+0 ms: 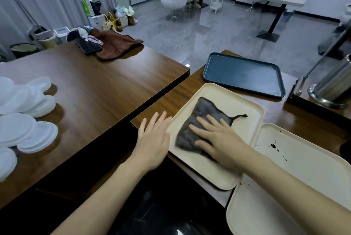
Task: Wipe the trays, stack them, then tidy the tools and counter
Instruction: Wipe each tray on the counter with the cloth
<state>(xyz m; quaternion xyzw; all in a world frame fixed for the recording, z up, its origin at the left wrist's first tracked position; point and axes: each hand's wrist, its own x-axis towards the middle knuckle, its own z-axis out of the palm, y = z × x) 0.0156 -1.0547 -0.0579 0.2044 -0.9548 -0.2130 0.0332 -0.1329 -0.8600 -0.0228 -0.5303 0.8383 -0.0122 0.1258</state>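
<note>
Right hand (220, 139), fingers spread flat, presses the grey cloth (197, 120) onto the cream tray (218, 92) to wipe it, while the open left hand (153, 138) beside it steadies the rim.

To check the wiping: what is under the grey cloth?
The cream tray lies under the grey cloth, which the right hand presses flat. The tray surface beneath the cloth is covered, so stains there cannot be seen.
</note>
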